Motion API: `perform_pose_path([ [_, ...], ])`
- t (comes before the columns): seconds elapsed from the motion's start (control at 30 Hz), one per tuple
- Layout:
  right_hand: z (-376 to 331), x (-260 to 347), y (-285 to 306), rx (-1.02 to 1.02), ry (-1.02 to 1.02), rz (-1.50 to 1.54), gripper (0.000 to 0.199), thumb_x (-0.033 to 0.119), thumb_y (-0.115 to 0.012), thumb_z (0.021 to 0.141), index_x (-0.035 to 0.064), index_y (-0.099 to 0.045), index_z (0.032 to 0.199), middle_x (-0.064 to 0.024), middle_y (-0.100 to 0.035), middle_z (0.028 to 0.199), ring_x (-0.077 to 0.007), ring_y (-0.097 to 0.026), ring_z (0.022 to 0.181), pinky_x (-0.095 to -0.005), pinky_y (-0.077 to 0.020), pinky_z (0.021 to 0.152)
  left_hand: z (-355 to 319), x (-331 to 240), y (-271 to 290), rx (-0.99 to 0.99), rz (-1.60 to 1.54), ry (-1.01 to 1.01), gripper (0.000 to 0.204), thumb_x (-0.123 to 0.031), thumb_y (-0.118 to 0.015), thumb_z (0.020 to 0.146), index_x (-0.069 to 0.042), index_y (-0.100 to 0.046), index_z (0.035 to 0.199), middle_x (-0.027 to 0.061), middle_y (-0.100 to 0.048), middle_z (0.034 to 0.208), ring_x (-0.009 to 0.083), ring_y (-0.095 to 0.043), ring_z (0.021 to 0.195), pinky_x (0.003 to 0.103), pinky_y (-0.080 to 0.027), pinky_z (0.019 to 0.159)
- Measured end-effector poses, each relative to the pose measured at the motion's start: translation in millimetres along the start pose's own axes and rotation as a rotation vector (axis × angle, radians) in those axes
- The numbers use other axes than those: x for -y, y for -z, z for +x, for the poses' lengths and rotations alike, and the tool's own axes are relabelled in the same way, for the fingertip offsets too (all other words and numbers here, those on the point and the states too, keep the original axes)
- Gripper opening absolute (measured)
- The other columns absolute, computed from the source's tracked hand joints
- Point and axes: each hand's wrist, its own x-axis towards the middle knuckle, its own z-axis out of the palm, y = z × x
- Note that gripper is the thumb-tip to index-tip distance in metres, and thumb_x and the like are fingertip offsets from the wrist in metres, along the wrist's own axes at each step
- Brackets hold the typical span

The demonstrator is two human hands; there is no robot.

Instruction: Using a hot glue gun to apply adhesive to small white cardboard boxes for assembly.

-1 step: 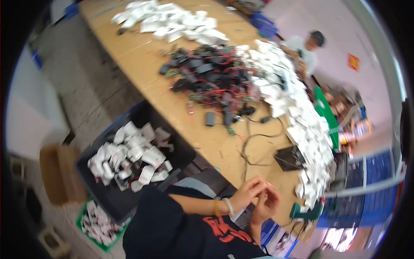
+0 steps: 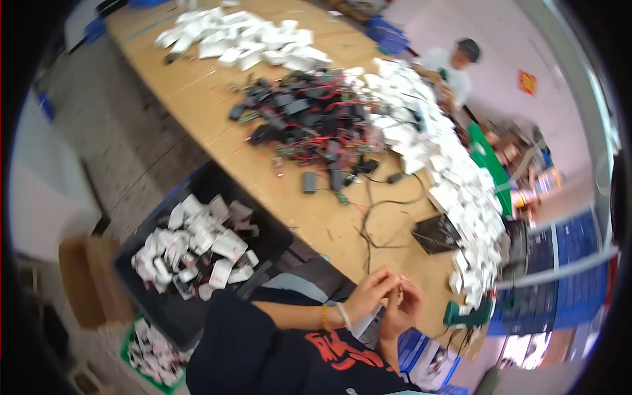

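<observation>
Close in front of my dark shirt, over the near edge of the table (image 2: 316, 224), my two hands meet at the fingertips. My left hand (image 2: 372, 293) wears a white band and a yellowish bracelet at the wrist, and its fingers are bent in a pinch. My right hand (image 2: 403, 307) curls towards it, thumb raised, fingers closed. Whatever lies between the fingers is too small and blurred to make out. Just beyond the hands, a black cable (image 2: 366, 227) loops over the tabletop, and a black box-like thing (image 2: 436, 234) sits to its right.
A heap of dark modules with red wires (image 2: 309, 115) covers the table's middle. White casings (image 2: 454, 178) line the far right side; more white pieces (image 2: 240, 39) lie farther off. A black bin (image 2: 191, 322) of white parts stands left. Across the table is another person (image 2: 454, 72).
The whole view has shifted slightly, so the table and heaps appear farther left. My hands stay together, with their fingers a little differently bent.
</observation>
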Motion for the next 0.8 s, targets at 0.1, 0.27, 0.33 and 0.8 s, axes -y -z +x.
perform_pose_path([
  [0.1, -10.7, 20.6, 7.1, -0.042, 0.052, -0.072, 0.019, -0.013, -0.064, 0.082, -0.0012, -0.057, 0.095, -0.0113, -0.060, 0.100, -0.0215, -0.060, 0.100, -0.0314, -0.0485, 0.091, -12.2, 11.6, 3.2, 0.080, 0.069, 0.011, 0.014, -0.020, -0.050, 0.101, -0.007, -0.057, 0.101, -0.0011, -0.059, 0.092, 0.0063, -0.059, 0.088, 0.023, -0.050, 0.077],
  [0.27, -29.3, 28.3, 21.3, -0.170, -0.021, -0.098, 0.016, -0.012, -0.066, 0.079, -0.0004, -0.061, 0.088, -0.0122, -0.064, 0.094, -0.0227, -0.065, 0.095, -0.0316, -0.0511, 0.085, -24.7, 20.5, -9.1, 0.090, 0.092, 0.094, 0.013, -0.018, -0.049, 0.101, -0.008, -0.056, 0.097, -0.0003, -0.060, 0.094, 0.0067, -0.058, 0.087, 0.023, -0.049, 0.076],
  [0.33, -37.8, 27.0, 26.4, -0.218, -0.067, -0.083, 0.016, -0.013, -0.067, 0.078, -0.0008, -0.062, 0.088, -0.0121, -0.065, 0.094, -0.0227, -0.065, 0.095, -0.0303, -0.0512, 0.083, -25.3, 30.5, -8.5, 0.099, 0.122, 0.118, 0.012, -0.018, -0.049, 0.101, -0.008, -0.056, 0.097, -0.0004, -0.060, 0.094, 0.0066, -0.058, 0.087, 0.024, -0.049, 0.076],
  [0.8, -130.1, -82.5, 32.4, 0.503, -0.661, 0.064, 0.016, 0.003, -0.063, 0.086, 0.0013, -0.066, 0.101, -0.0142, -0.068, 0.093, -0.0285, -0.067, 0.088, -0.0353, -0.0523, 0.078, 56.8, -79.4, 53.1, 0.201, 1.576, -0.846, 0.024, 0.000, -0.066, 0.080, -0.005, -0.046, 0.069, 0.0071, -0.049, 0.068, 0.0203, -0.048, 0.059, 0.030, -0.040, 0.057],
])
